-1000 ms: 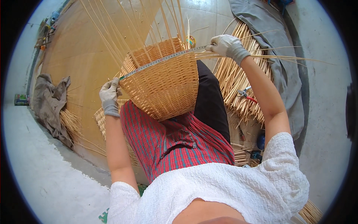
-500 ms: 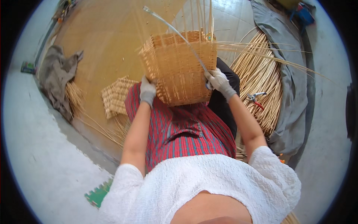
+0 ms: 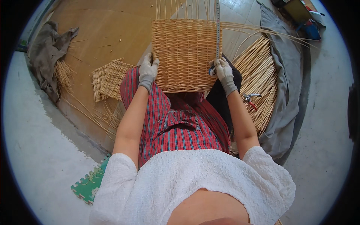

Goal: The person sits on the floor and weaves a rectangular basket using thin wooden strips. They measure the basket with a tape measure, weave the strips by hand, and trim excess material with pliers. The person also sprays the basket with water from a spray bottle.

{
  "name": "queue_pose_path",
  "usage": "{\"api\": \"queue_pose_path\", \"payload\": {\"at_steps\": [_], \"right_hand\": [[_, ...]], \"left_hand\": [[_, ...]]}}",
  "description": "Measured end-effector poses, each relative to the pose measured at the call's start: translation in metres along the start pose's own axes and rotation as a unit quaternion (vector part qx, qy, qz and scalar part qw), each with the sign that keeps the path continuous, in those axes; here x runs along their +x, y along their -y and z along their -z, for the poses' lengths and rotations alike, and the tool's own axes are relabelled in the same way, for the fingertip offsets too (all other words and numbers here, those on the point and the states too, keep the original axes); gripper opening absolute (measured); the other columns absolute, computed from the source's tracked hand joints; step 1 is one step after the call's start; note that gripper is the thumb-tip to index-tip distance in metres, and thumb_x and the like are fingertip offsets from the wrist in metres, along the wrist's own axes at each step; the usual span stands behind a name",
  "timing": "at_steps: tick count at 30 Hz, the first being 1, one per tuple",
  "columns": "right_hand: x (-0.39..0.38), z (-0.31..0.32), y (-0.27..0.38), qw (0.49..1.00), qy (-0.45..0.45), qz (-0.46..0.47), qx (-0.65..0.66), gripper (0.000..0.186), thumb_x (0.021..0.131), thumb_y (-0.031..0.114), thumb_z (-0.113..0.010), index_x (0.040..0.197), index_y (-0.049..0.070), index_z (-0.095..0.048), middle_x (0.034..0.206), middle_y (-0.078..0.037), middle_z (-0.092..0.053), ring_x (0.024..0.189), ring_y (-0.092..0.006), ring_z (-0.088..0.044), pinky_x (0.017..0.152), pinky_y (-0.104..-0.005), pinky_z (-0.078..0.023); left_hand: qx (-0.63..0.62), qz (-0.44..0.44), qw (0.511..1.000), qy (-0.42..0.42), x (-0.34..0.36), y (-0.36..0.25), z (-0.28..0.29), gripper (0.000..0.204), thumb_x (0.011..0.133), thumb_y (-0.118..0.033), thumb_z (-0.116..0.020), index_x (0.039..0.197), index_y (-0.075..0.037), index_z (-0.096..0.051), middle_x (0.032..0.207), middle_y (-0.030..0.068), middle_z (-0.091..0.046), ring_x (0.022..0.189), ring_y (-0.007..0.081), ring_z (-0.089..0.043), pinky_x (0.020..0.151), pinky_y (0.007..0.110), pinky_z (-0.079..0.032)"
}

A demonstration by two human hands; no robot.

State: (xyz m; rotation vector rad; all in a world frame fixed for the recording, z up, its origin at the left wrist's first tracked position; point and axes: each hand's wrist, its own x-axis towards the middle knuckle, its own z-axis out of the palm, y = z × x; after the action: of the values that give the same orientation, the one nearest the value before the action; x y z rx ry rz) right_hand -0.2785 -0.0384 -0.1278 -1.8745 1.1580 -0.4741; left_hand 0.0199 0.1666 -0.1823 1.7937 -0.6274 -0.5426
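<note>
Woven basket (image 3: 185,56): between the hands, over the red plaid apron (image 3: 183,140)
Left hand (image 3: 148,71): gloved fingers round the basket's left edge
Right hand (image 3: 224,71): fingers holding the tape measure (image 3: 218,33) along the right edge

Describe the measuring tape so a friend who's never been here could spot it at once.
Find the big woven basket at the top centre of the picture. Up its right edge, from the gloved right hand, runs the measuring tape. Unlike the basket's tan weave, it is a flat greyish strip with fine dark marks.
</note>
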Motion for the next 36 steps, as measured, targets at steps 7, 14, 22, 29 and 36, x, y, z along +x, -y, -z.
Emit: {"api": "queue_pose_path", "payload": {"at_steps": [7, 14, 22, 29, 36], "right_hand": [[-0.064, -0.038, 0.061, 0.947, 0.096, -0.078, 0.296, 0.040, 0.109, 0.033, -0.051, 0.103, -0.002, -0.069, 0.091, -0.009, -0.068, 0.058, -0.0127, -0.063, 0.056, -0.0274, -0.054], [-0.122, -0.102, 0.057, 0.879, 0.348, -0.184, 0.269, 0.033, 0.107, 0.036, -0.054, 0.106, 0.008, -0.071, 0.079, 0.004, -0.067, 0.065, -0.0075, -0.060, 0.061, -0.0251, -0.050], [0.046, -0.027, 0.127, 0.834, 0.360, 0.252, -0.333, 0.026, 0.098, 0.023, -0.056, 0.109, 0.006, -0.071, 0.104, -0.015, -0.074, 0.092, -0.0299, -0.071, 0.080, -0.0409, -0.056], [0.194, -0.073, 0.223, 0.985, 0.045, 0.048, 0.161, 0.041, 0.102, 0.019, -0.060, 0.140, 0.005, -0.057, 0.116, -0.013, -0.071, 0.080, -0.0154, -0.070, 0.072, -0.0254, -0.060], [0.251, -0.135, 0.200, 0.996, -0.003, 0.081, 0.039, 0.044, 0.104, 0.029, -0.056, 0.142, 0.007, -0.053, 0.116, -0.014, -0.070, 0.068, -0.0178, -0.069, 0.061, -0.0304, -0.056]], "left_hand": [[0.014, 0.013, 0.999, -0.041, -0.042, -0.020, -0.005, 0.055, 0.096, -0.012, -0.067, 0.145, 0.003, -0.047, 0.149, 0.0210, -0.052, 0.131, 0.0334, -0.056, 0.111, 0.040, -0.044], [-0.182, 0.121, 0.971, 0.096, -0.132, -0.081, -0.045, 0.031, 0.107, -0.025, -0.051, 0.123, -0.001, -0.062, 0.100, 0.0112, -0.070, 0.096, 0.0202, -0.067, 0.087, 0.033, -0.054], [-0.310, 0.307, 0.892, 0.120, -0.159, -0.054, -0.039, 0.033, 0.110, -0.032, -0.045, 0.106, -0.003, -0.057, 0.069, 0.0097, -0.065, 0.063, 0.0195, -0.066, 0.065, 0.034, -0.057], [-0.286, 0.303, 0.902, 0.117, -0.151, -0.056, -0.046, 0.037, 0.112, -0.029, -0.040, 0.099, -0.002, -0.061, 0.062, 0.0030, -0.057, 0.055, 0.0132, -0.056, 0.061, 0.030, -0.055], [-0.333, 0.329, 0.880, 0.074, -0.142, -0.052, -0.044, 0.035, 0.112, -0.027, -0.041, 0.097, -0.002, -0.060, 0.060, 0.0026, -0.056, 0.051, 0.0130, -0.054, 0.055, 0.031, -0.054]]}}
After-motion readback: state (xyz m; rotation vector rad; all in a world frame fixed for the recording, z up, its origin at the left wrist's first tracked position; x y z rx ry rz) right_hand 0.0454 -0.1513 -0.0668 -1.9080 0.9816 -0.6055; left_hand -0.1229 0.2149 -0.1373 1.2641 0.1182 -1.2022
